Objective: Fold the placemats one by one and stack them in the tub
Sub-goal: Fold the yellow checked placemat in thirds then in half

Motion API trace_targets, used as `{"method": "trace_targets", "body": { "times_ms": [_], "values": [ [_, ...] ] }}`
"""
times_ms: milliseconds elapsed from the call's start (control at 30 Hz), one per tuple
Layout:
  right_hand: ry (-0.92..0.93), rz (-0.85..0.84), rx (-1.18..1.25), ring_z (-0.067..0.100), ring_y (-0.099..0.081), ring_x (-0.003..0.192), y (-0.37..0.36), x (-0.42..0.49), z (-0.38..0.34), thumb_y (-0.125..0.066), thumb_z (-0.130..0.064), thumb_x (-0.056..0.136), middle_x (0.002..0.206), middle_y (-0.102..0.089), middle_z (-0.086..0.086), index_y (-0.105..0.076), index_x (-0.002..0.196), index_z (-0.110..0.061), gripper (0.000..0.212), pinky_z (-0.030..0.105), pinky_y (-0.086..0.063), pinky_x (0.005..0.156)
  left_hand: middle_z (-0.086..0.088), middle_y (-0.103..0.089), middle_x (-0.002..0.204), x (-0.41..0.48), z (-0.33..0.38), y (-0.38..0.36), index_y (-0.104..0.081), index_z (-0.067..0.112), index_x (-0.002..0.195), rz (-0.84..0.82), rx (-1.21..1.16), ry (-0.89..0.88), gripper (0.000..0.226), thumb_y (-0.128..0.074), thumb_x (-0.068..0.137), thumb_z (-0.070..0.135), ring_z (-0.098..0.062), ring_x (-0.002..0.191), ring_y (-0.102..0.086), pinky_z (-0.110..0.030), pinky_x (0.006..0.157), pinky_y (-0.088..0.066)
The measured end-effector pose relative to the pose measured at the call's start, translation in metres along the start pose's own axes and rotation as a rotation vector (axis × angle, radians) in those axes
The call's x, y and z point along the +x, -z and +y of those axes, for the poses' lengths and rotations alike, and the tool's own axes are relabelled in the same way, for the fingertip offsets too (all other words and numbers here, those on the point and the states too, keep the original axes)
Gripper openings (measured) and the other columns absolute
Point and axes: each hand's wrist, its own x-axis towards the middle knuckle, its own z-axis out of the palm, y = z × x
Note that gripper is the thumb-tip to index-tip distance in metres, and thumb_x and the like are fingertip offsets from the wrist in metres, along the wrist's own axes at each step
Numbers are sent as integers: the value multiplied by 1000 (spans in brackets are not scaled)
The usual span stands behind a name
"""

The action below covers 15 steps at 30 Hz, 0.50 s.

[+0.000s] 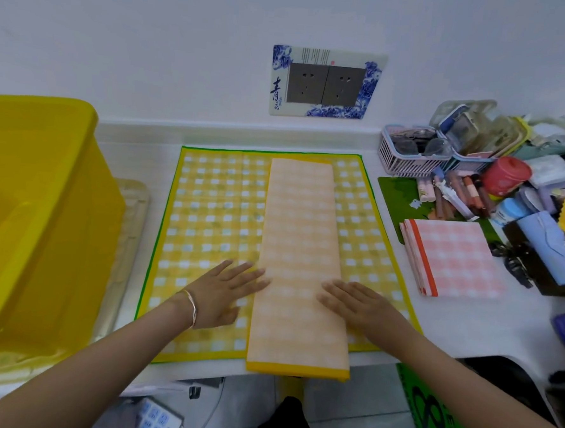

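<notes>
A: What are the two hands doing

B: Both lie flat with fingers straight, gripping nothing. The left hand (223, 293) rests palm-down on the yellow check placemat (208, 216), its fingertips reaching the left edge of the folded placemat (300, 248). The right hand (351, 304) presses on that strip's right side, fingers pointing across it toward the left hand

A: So where exactly does the folded one lie

B: Between and under the two hands. It is a long pale orange strip that runs from the wrists' side out past the fingertips toward the wall, on top of the yellow check mat. Its yellow hem sits behind both hands, at the near edge of the table (466, 324)

A: And the tub

B: The yellow tub (44, 199) stands well out to the left of the left hand, beyond the spread mat's green-trimmed edge

A: Anything on the other side

B: Right of the right hand, apart from it, a pink check placemat (453, 257) lies folded square, its far corner over a green mat (397, 201). Farther off that way sit a basket (400, 161) and a red tin (506, 176) among small clutter. A thin bracelet (192, 307) circles the left wrist
</notes>
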Motion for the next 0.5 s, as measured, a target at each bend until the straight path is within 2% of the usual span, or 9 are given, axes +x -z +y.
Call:
{"method": "trace_targets", "body": {
  "times_ms": [100, 167, 333, 433, 500],
  "values": [
    [-21, -113, -10, 26, -47, 128, -4, 11, 0, -31, -3, 83, 141, -48, 7, -34, 141, -16, 60, 35, -43, 100, 9, 13, 154, 4, -1, -2, 35, 47, 131, -83, -64, -35, 85, -25, 71, 52, -19, 141, 17, -41, 114, 11],
    [-19, -171, 4, 25, -47, 128, -7, 18, 2, -34, -5, 82, 141, -48, 5, -34, 141, -17, 60, 33, -44, 99, 12, 23, 150, 5, 0, 2, 42, 53, 121, -100, -94, -17, 84, -22, 67, 58, -15, 136, 28, -37, 111, 19],
    [-78, -174, 177, 20, -48, 127, -6, 21, 7, -41, -7, 85, 141, -48, 0, -39, 141, -20, 58, 30, -50, 92, 17, 22, 148, 7, -5, 9, 32, 49, 127, -180, -113, -23, 94, -46, 76, 58, -10, 135, 28, -40, 114, 16],
    [-123, -77, 266, 15, -47, 127, -2, 24, 9, -44, 3, 81, 140, -48, -5, -44, 139, -21, 64, 33, -51, 92, 20, 18, 148, 7, -7, 8, 28, 48, 131, -160, -154, -8, 93, -43, 74, 64, -8, 136, 25, -41, 113, 16],
    [-199, -66, 370, 6, -37, 130, 3, 28, 11, -42, 15, 77, 141, -41, -10, -41, 140, -25, 75, 30, -42, 101, 22, 15, 148, 8, -6, 8, 23, 47, 135, -136, -183, 12, 89, -33, 70, 69, -6, 137, 22, -41, 114, 15]
  ]
}}
